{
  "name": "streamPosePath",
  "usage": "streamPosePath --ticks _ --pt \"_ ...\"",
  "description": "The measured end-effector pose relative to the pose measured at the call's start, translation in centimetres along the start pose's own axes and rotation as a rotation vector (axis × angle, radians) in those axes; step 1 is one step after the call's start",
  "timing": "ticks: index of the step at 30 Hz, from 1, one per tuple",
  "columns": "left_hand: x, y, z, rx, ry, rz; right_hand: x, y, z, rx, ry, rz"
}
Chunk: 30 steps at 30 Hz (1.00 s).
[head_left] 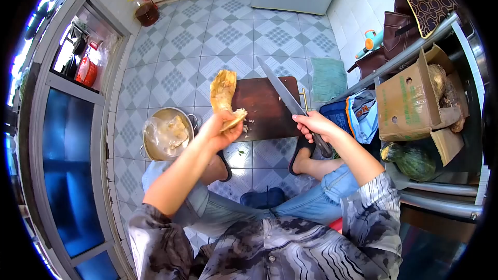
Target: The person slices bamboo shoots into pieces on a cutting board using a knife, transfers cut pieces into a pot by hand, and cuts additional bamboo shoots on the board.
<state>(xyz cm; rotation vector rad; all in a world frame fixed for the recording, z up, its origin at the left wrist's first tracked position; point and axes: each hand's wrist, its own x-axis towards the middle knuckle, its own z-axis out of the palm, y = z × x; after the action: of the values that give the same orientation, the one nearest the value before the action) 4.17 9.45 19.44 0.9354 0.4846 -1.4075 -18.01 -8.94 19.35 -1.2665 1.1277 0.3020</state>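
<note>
My left hand (220, 130) is closed around a long yellowish piece of food (223, 91), which stands up past the left edge of a dark brown cutting board (259, 105). A pale, rough broken end sticks out beside my fingers. My right hand (314, 127) grips the dark handle of a large knife (284, 92), its blade slanting up and left over the board's right part. Small pale crumbs lie on the board. Left of it, a metal pot (147, 148) holds a clear plastic bag with pale pieces (176, 132).
A cardboard box (403, 101) with brown roots and a green squash (415, 162) sit on the right-hand rack. A green cloth (328, 79) lies on the tiled floor. A jug of dark liquid (147, 13) stands at the back left. Bags hang at the right.
</note>
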Motion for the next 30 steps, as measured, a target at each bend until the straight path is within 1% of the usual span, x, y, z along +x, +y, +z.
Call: streamPosePath --ticks 2,3,5,7,8,10,11,13,14,15,17,18,19,21,23,25,26,27,29,30 --pt "2.4 -2.7 1.3 -0.042 0.063 0.054 -1.7 -0.7 -0.7 0.036 -0.031 -0.003" --pt "4.3 -4.1 1.7 -0.072 0.091 0.082 -2.5 -0.9 -0.9 0.033 -0.042 -0.038" --pt "9.1 -6.7 1.3 -0.206 0.081 0.085 -3.8 -1.3 -1.2 0.038 -0.060 -0.073" --pt "12.4 -9.1 1.6 -0.299 0.091 0.099 -4.8 -1.9 -1.5 -0.102 0.019 -0.221" --pt "14.1 -10.2 1.5 -0.318 0.086 0.080 -5.3 -2.0 -1.6 -0.093 0.017 -0.221" --pt "16.5 -11.7 1.9 -0.339 0.079 0.081 -6.3 -2.5 -1.9 -0.071 0.056 -0.371" --pt "17.7 -12.3 1.8 -0.361 0.070 0.089 -7.1 -2.6 -2.2 -0.061 0.055 -0.368" --pt "19.9 -12.7 1.6 -0.340 0.039 0.082 -8.8 -2.8 -2.8 -0.111 0.203 -0.517" --pt "20.8 -12.9 1.6 -0.333 0.006 0.075 -9.5 -2.6 -3.4 -0.106 0.217 -0.542" --pt "20.7 -12.9 2.1 -0.325 0.009 0.072 -10.1 -2.3 -3.9 -0.097 0.220 -0.540" --pt "19.8 -12.7 3.5 -0.165 0.061 0.057 -11.4 -1.7 -4.5 -0.039 0.294 -0.640" --pt "19.6 -12.3 3.8 -0.063 0.050 0.052 -12.1 -1.7 -4.5 0.019 0.288 -0.627" --pt "19.0 -12.0 3.8 -0.055 0.053 0.051 -12.5 -1.7 -4.6 0.028 0.290 -0.626" --pt "17.4 -11.3 3.6 -0.076 0.001 -0.026 -13.2 -1.6 -4.7 0.245 0.195 -0.602" --pt "16.7 -10.7 2.5 -0.038 0.029 -0.049 -13.3 -1.4 -4.8 0.307 0.172 -0.601" --pt "15.0 -10.3 1.6 -0.179 0.012 -0.128 -13.2 -1.2 -4.8 0.397 0.083 -0.609" --pt "14.4 -9.9 1.1 -0.264 -0.017 -0.177 -13.2 -1.2 -4.8 0.407 0.084 -0.607" --pt "14.2 -10.0 0.6 -0.257 -0.012 -0.179 -13.2 -1.3 -4.7 0.423 0.082 -0.601" --pt "13.8 -10.5 -0.3 -0.490 0.034 -0.175 -13.2 -1.4 -4.8 0.442 0.085 -0.595" --pt "13.9 -11.3 -0.5 -0.488 0.038 -0.159 -13.2 -1.4 -4.8 0.439 0.082 -0.596"
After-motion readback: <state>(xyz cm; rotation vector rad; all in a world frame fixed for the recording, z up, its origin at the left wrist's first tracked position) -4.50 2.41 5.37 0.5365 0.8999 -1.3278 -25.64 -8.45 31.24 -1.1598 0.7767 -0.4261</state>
